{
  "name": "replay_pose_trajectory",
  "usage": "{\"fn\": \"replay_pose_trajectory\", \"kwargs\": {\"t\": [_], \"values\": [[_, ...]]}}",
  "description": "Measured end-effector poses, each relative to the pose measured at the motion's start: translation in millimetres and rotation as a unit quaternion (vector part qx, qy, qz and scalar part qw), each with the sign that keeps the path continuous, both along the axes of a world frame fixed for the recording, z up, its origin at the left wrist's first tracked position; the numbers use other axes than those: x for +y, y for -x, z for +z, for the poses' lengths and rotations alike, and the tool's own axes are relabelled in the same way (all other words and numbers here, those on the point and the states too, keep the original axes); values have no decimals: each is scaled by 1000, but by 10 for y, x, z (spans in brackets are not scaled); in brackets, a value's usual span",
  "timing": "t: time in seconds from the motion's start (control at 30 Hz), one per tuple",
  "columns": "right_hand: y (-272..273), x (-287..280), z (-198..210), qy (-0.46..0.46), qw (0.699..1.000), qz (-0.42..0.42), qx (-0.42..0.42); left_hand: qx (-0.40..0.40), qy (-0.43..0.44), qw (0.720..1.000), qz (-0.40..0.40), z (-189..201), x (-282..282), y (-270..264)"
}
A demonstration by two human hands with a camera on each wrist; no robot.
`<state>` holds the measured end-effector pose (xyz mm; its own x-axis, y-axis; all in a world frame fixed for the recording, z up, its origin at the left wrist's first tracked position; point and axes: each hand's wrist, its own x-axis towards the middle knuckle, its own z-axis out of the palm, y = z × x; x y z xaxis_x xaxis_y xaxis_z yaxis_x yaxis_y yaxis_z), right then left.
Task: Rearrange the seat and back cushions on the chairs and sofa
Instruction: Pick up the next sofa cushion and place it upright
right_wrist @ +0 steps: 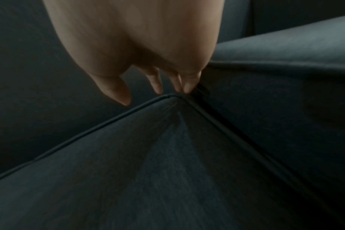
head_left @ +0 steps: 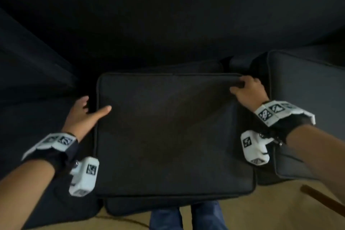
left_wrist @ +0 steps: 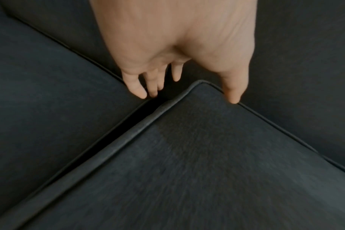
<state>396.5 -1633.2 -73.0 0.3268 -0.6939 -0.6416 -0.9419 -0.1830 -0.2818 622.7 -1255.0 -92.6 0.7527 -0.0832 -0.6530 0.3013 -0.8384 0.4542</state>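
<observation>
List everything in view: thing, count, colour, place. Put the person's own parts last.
middle cushion: one, dark grey, centre, on the sofa seat.
right cushion: one, dark grey, beside the middle cushion.
sofa: one, dark, its back behind the cushions.
floor: tan, bottom edge.
wooden piece: one, brown, bottom right; cannot tell what it is.
wrist cameras: two, white, one per wrist.
legs: blue trousers, bottom centre.
left hand: fingers straight, at the middle cushion's left edge.
right hand: grips the middle cushion's far right corner.
</observation>
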Motion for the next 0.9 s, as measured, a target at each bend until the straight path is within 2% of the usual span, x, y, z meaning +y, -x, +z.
{"fn": "replay_pose_trajectory", "kwargs": {"t": [0.13, 0.2, 0.37, 0.47, 0.57, 0.63, 0.73, 0.83, 0.9], "values": [[-151, -198, -273, -21, 995, -95, 21, 75, 43, 995, 46, -353, -101, -166], [-199, -249, -374, -23, 990, -138, 24, 75, 43, 993, 76, -524, -72, -176], [-237, -220, -458, -14, 992, -112, 54, 65, 72, 980, 174, -600, -75, -41], [-230, -210, -371, -8, 992, -116, 55, 80, 121, 962, 232, -461, -166, 44], [-287, -243, -210, -44, 981, -190, 17, 82, 177, 937, 290, -261, -166, 92], [-334, -226, -52, -62, 973, -222, -2, 94, 192, 921, 326, -143, -36, 155], [-348, -142, 195, -56, 976, -210, -5, 88, 216, 890, 391, -107, 365, 285], [-295, -9, 434, -49, 981, -188, -6, 90, 224, 874, 422, 469, 283, 579], [-237, 65, 571, -48, 983, -177, -10, 94, 237, 868, 426, 691, 323, 755]]}}
